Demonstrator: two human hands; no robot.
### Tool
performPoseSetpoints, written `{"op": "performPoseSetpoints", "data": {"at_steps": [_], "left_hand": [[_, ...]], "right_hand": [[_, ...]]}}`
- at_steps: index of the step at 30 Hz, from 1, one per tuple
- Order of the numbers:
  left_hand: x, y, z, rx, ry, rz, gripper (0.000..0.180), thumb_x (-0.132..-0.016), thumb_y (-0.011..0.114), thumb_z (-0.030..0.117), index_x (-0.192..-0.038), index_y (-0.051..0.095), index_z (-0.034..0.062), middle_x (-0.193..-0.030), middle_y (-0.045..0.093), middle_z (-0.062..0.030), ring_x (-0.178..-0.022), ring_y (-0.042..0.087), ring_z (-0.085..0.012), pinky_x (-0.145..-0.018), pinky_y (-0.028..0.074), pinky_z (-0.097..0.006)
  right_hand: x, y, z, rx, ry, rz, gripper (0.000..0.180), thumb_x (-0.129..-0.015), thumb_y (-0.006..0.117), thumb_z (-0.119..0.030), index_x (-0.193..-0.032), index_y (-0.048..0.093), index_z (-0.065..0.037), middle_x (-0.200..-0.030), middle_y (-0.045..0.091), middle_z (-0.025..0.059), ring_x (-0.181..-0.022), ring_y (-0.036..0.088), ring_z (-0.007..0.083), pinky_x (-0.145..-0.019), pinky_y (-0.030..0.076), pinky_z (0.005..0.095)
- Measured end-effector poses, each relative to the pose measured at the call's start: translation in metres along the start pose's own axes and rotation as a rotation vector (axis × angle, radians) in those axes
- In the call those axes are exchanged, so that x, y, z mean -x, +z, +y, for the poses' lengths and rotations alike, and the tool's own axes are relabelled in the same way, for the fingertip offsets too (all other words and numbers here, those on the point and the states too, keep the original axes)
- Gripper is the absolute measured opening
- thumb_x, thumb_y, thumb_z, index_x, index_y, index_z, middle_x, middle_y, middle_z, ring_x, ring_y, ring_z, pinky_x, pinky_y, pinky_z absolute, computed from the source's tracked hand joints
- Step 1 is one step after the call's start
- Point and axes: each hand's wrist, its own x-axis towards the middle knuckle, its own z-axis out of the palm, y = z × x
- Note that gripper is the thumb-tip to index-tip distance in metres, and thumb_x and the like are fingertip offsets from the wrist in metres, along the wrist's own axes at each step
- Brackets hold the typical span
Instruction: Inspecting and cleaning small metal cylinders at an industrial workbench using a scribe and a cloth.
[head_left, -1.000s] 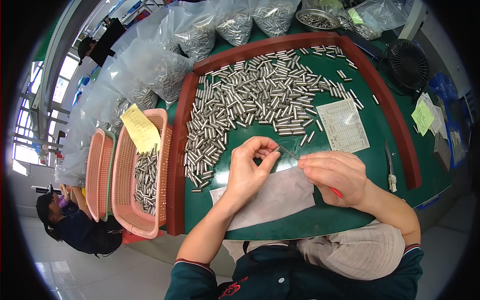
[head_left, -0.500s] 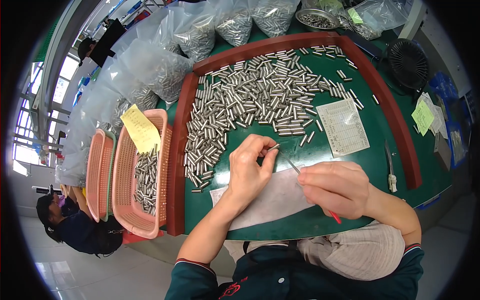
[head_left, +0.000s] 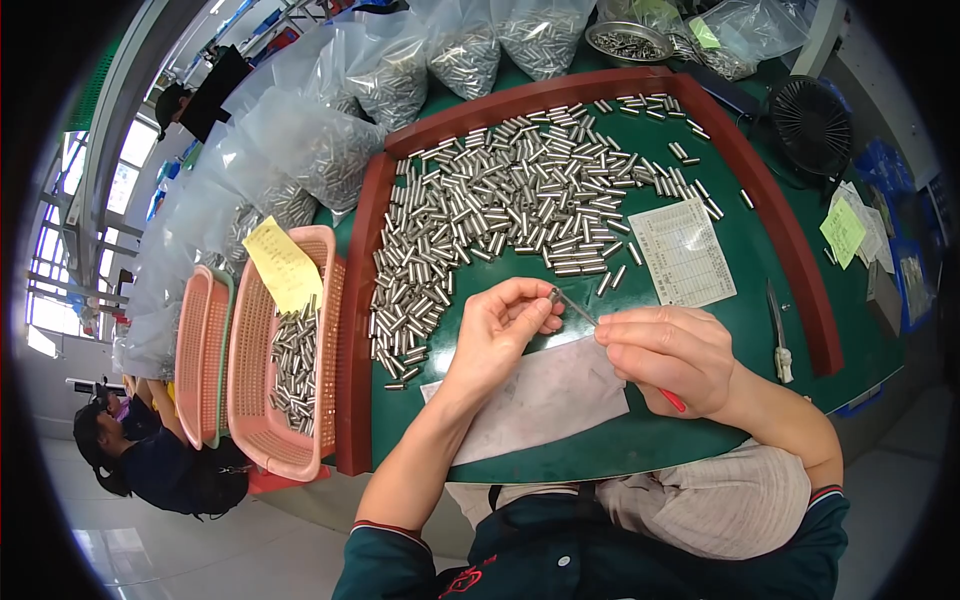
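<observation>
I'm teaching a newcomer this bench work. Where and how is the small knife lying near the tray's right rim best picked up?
Take the knife by its pale handle end, the end nearer the person, coming from above with the right hand. It lies flat on the green mat, blade pointing away toward the far side, so a pinch across the handle probably keeps fingers off the blade.
</observation>
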Motion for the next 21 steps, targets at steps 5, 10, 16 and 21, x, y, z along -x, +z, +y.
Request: {"op": "performPoseSetpoints", "data": {"at_steps": [5, 10, 16, 21], "left_hand": [[0.0016, -0.0001, 0.0012, -0.007, -0.022, -0.011, 0.016, -0.089, 0.054, 0.004, -0.099, 0.058, -0.0068, -0.087, 0.064, -0.0106, -0.075, 0.061, -0.0127, -0.071, 0.051, -0.025], [0.0014, -0.0006, -0.0001, -0.018, -0.015, -0.013, 0.016, -0.089, 0.054, 0.004, -0.099, 0.058, -0.0069, -0.086, 0.064, -0.0108, -0.075, 0.061, -0.0127, -0.071, 0.051, -0.024], [0.0032, 0.0006, 0.0002, -0.045, 0.002, 0.007, 0.016, -0.088, 0.054, 0.004, -0.099, 0.058, -0.0073, -0.085, 0.064, -0.011, -0.075, 0.062, -0.0128, -0.07, 0.051, -0.024], [0.0053, 0.0044, 0.0006, -0.105, -0.003, 0.02, 0.015, -0.088, 0.056, 0.003, -0.098, 0.06, -0.0068, -0.084, 0.065, -0.0103, -0.076, 0.062, -0.0126, -0.07, 0.051, -0.024]], "right_hand": [[0.0041, 0.0004, 0.0001, -0.022, 0.017, -0.017, 0.027, -0.069, 0.068, 0.003, -0.093, 0.058, -0.001, -0.091, 0.064, 0.0122, -0.079, 0.066, 0.0266, -0.059, 0.055, 0.0298], [0.0007, 0.0023, 0.0008, -0.022, 0.002, -0.007, 0.023, -0.067, 0.067, 0.002, -0.088, 0.058, 0.001, -0.086, 0.063, 0.0132, -0.074, 0.066, 0.026, -0.058, 0.055, 0.0304], [0.0016, 0.0046, 0.0026, -0.005, -0.043, -0.003, 0.019, -0.065, 0.068, 0.0, -0.081, 0.059, 0.003, -0.081, 0.062, 0.014, -0.07, 0.065, 0.0249, -0.057, 0.056, 0.0307], [-0.0001, 0.0029, 0.0012, -0.021, -0.016, -0.008, 0.022, -0.064, 0.071, -0.003, -0.082, 0.06, 0.002, -0.078, 0.063, 0.0128, -0.069, 0.066, 0.0241, -0.057, 0.055, 0.0301]]}}
